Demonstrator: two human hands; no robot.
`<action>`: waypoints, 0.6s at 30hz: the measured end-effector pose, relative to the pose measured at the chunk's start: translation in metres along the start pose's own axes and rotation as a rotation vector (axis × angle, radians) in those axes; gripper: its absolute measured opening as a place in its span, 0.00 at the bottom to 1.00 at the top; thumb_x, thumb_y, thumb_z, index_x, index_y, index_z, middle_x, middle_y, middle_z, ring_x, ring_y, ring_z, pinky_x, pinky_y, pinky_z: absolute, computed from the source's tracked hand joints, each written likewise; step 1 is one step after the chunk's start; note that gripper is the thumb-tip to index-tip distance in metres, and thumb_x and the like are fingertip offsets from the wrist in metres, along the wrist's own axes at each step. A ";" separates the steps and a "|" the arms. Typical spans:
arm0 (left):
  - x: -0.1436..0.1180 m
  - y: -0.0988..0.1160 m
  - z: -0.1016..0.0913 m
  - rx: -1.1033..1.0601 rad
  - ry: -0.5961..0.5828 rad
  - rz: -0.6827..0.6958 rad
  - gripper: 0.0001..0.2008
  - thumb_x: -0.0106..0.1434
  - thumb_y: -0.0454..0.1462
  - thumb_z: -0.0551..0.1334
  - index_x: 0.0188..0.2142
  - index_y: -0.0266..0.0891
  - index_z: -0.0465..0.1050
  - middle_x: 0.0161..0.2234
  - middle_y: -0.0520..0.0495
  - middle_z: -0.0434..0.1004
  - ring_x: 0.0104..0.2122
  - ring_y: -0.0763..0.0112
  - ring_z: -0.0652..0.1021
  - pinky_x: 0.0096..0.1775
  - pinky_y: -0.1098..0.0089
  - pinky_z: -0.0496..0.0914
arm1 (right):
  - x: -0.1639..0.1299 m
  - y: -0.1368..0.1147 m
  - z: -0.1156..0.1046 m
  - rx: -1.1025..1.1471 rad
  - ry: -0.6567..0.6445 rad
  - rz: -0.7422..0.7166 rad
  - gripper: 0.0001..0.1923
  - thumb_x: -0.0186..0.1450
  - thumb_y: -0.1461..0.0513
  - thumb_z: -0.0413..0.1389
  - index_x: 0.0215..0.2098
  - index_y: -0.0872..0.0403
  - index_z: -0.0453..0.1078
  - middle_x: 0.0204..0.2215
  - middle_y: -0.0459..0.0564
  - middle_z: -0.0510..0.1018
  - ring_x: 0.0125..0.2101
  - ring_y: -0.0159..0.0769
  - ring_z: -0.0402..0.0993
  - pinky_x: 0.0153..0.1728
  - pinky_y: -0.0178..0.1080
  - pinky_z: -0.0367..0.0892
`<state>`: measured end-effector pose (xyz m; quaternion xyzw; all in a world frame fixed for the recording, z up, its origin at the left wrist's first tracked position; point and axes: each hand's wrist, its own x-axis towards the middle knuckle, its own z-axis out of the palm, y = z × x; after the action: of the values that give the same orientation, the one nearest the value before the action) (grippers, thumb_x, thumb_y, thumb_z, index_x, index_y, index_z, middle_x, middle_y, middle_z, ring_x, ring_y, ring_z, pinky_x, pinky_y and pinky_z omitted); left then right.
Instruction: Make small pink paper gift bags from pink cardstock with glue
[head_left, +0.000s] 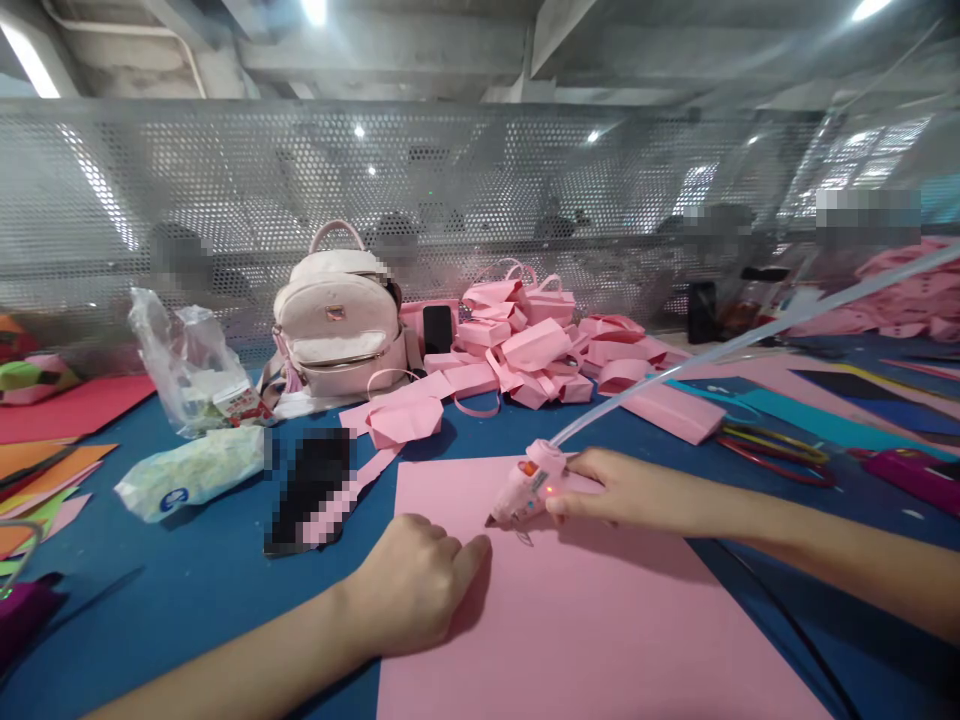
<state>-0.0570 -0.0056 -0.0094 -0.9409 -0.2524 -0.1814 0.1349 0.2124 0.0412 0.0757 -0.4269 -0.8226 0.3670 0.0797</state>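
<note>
A large sheet of pink paper lies flat on the blue table. My right hand grips a small pink hot glue gun, its nozzle pointing left and down close to the sheet's surface. An orange-red light glows on the gun's side. From its back end a long, translucent glue stick rises to the right. My left hand is closed in a fist, knuckles up, at the sheet's left side, thumb stretched toward the nozzle. Whatever lies under its curled fingers is hidden.
A pile of folded pink paper bags stands at the back. Left of it are a pale backpack, a plastic bag and a tissue pack. A dark cable runs along the right. A perforated metal screen stands behind.
</note>
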 end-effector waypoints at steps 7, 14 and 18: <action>0.000 0.001 -0.001 -0.021 -0.093 -0.031 0.12 0.61 0.31 0.57 0.45 0.34 0.69 0.21 0.49 0.77 0.18 0.64 0.75 0.21 0.69 0.64 | 0.000 -0.007 -0.002 0.005 -0.015 0.003 0.26 0.66 0.42 0.54 0.37 0.57 0.75 0.28 0.47 0.74 0.25 0.32 0.66 0.24 0.32 0.61; -0.001 0.000 -0.001 -0.039 -0.156 -0.055 0.14 0.58 0.31 0.58 0.45 0.35 0.69 0.23 0.49 0.78 0.19 0.64 0.76 0.22 0.69 0.63 | -0.001 -0.010 -0.001 0.004 -0.016 0.044 0.27 0.66 0.41 0.53 0.31 0.56 0.70 0.20 0.42 0.65 0.20 0.28 0.60 0.21 0.31 0.55; 0.000 0.001 -0.001 -0.045 -0.174 -0.062 0.12 0.60 0.31 0.58 0.44 0.35 0.70 0.22 0.48 0.77 0.19 0.63 0.76 0.22 0.69 0.63 | -0.002 -0.008 -0.001 -0.017 -0.003 0.073 0.28 0.65 0.40 0.52 0.31 0.57 0.70 0.20 0.43 0.66 0.20 0.29 0.61 0.20 0.31 0.55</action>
<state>-0.0569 -0.0069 -0.0090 -0.9475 -0.2881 -0.1088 0.0859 0.2086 0.0375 0.0824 -0.4568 -0.8097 0.3631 0.0616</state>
